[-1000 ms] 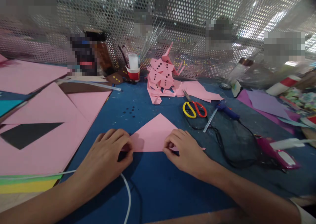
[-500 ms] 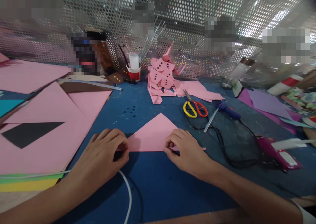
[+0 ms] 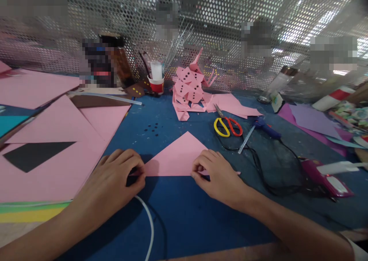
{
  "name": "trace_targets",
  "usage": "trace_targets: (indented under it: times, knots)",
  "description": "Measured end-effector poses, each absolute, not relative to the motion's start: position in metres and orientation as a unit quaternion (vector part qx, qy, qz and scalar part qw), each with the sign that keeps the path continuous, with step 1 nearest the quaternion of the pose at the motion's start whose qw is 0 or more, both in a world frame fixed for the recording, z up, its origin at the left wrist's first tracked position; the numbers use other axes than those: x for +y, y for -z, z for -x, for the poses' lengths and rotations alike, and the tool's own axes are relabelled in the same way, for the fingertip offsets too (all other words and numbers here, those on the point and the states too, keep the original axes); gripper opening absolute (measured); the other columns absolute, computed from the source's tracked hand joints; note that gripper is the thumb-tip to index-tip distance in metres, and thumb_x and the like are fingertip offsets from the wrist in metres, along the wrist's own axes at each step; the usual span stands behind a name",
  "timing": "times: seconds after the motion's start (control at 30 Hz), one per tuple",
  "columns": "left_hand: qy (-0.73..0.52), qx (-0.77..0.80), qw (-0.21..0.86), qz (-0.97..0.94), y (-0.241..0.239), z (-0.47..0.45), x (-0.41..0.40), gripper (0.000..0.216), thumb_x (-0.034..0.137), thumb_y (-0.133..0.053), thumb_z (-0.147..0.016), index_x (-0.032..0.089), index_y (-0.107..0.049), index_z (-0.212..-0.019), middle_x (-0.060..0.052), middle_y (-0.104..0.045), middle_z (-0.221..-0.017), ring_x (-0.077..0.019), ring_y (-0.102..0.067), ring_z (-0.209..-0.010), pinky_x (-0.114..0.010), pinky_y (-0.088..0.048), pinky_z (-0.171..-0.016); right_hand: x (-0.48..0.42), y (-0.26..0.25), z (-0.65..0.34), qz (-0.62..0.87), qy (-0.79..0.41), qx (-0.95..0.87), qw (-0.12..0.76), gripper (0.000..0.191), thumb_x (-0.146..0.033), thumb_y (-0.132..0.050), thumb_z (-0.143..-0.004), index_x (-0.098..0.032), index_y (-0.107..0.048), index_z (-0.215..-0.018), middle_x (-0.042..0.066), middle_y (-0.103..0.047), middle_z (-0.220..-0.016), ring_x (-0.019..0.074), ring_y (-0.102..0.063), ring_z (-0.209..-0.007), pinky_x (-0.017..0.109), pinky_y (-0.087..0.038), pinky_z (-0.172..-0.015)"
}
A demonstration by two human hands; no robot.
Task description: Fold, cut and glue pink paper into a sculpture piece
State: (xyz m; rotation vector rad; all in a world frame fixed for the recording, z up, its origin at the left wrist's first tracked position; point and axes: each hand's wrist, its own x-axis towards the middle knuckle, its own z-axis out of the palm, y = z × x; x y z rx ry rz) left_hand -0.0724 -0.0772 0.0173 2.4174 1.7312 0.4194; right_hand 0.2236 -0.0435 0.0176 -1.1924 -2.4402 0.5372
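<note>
A pink sheet of paper (image 3: 175, 157), folded to a triangle, lies on the blue table with its point facing away and its straight edge towards me. My left hand (image 3: 122, 173) pinches the left corner between thumb and fingers, hiding that corner. Along the straight edge, right of the middle, my right hand (image 3: 214, 174) pinches the paper with curled fingers. A small tip of pink paper shows beyond my right wrist. Past the triangle stands a pink folded-paper model (image 3: 188, 86) with black dots. Scissors (image 3: 222, 127) with yellow and red handles lie to its right.
A blue glue gun (image 3: 266, 128) and its black cable lie at the right, near a magenta device (image 3: 327, 176). Pink sheets (image 3: 57, 180) cover the left side. A paper cup (image 3: 156, 85) stands at the back by a perforated metal screen (image 3: 218, 31). A white cable (image 3: 151, 222) curves in front.
My left hand has slid a little to the left along the paper's straight edge, uncovering more of it. My right hand and the paper stay in place.
</note>
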Motion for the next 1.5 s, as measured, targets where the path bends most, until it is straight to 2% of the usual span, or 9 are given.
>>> trace_targets:
  times: [0.8, 1.23, 1.37, 1.5]
  knots:
    - [-0.14, 0.596, 0.059, -0.788, -0.011, 0.101, -0.077, 0.011, 0.034, -0.055, -0.089, 0.026, -0.059, -0.083, -0.002, -0.066, -0.094, -0.0288, -0.059, -0.094, -0.044, -0.039, -0.083, -0.044, -0.017, -0.224, 0.421, -0.195, -0.865, 0.189, 0.01, -0.011, -0.066, -0.09, -0.02, -0.062, -0.089, 0.001, -0.067, -0.094, 0.0191, -0.059, -0.094, 0.035, -0.037, -0.083]
    - [-0.152, 0.618, 0.077, -0.767, -0.018, 0.107, -0.077, 0.01, 0.037, -0.059, -0.085, 0.028, -0.06, -0.086, -0.003, -0.069, -0.096, -0.031, -0.061, -0.094, -0.045, -0.042, -0.084, -0.044, -0.018, -0.223, 0.426, -0.192, -0.865, 0.184, 0.01, -0.012, -0.067, -0.091, -0.02, -0.062, -0.089, 0.001, -0.068, -0.096, 0.0196, -0.059, -0.096, 0.035, -0.038, -0.085]
    - [-0.21, 0.6, 0.051, -0.77, -0.024, 0.088, -0.081, 0.01, 0.03, -0.056, -0.087, 0.027, -0.059, -0.095, -0.005, -0.068, -0.103, -0.0293, -0.062, -0.096, -0.044, -0.043, -0.087, -0.044, -0.018, -0.223, 0.425, -0.193, -0.865, 0.182, 0.01, -0.012, -0.067, -0.09, -0.02, -0.062, -0.089, 0.001, -0.068, -0.095, 0.0191, -0.059, -0.094, 0.035, -0.038, -0.084]
    - [-0.21, 0.45, 0.081, -0.864, -0.024, 0.054, -0.084, 0.024, 0.013, -0.048, -0.094, 0.026, -0.063, -0.109, -0.003, -0.069, -0.108, -0.023, -0.062, -0.101, -0.037, -0.045, -0.088, -0.044, -0.017, -0.222, 0.428, -0.189, -0.864, 0.184, 0.009, -0.012, -0.067, -0.09, -0.02, -0.062, -0.09, 0.001, -0.068, -0.096, 0.0192, -0.059, -0.095, 0.035, -0.038, -0.084]
